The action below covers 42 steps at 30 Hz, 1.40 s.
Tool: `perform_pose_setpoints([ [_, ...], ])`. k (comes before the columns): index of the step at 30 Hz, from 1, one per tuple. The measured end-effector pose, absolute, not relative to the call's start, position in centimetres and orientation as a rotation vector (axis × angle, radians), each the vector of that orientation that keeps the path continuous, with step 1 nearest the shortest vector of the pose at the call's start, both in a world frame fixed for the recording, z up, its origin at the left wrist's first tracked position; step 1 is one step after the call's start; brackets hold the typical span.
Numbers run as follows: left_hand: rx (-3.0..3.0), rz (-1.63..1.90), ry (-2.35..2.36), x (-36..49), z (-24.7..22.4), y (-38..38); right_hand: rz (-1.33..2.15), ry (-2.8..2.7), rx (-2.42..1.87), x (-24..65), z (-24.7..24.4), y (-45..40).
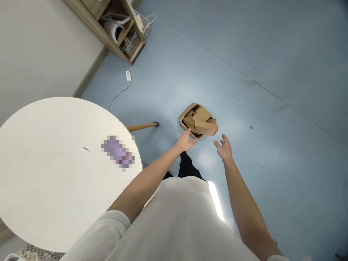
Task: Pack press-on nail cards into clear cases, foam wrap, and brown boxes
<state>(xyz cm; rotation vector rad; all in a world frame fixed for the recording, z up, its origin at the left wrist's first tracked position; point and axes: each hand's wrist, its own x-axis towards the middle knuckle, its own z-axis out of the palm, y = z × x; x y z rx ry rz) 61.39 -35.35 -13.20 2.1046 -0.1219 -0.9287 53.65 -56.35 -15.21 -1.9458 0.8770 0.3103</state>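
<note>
On the blue floor ahead of my feet is a cardboard box [187,109] with pieces of folded cardboard [204,125] in and over it. My left hand [186,140] is reached out at the near left side of the box, its fingers apart and nothing in it. Whether its fingertips touch the cardboard I cannot tell. To the right of the box hangs my right hand [223,148], fingers spread and bare. A gap shows between that hand and the cardboard.
A round white table [54,174] stands at my left, with a blurred purple thing [118,150] on it. One wooden table leg [141,127] reaches the floor. Beyond are a white power strip [128,76] and a wooden shelf unit [137,52]. A small brown scrap [251,127] lies at right.
</note>
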Motion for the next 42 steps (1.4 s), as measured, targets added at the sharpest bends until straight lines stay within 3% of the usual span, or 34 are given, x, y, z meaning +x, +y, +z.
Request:
perform_pose_setpoints([
  [11, 2.203, -0.867, -0.205, 54.0, -7.7, -26.6, 0.397, 0.754, -1.933, 49.7, -13.1, -51.9],
  [19, 2.034, -0.531, 0.079, 43.7, -4.1, -18.0, 0.377, 0.402, -1.869, 47.9, -9.4, -41.6],
  [36, 1.489, 0.547, 1.037, 21.5, 0.4, -1.7, 1.09, -0.68, -1.633, 36.2, 0.5, -10.9],
  [42, 1.382, 0.681, 1.26, 16.8, -0.1, -0.2, 1.346, -0.889, -1.546, 34.4, 1.7, -5.3],
])
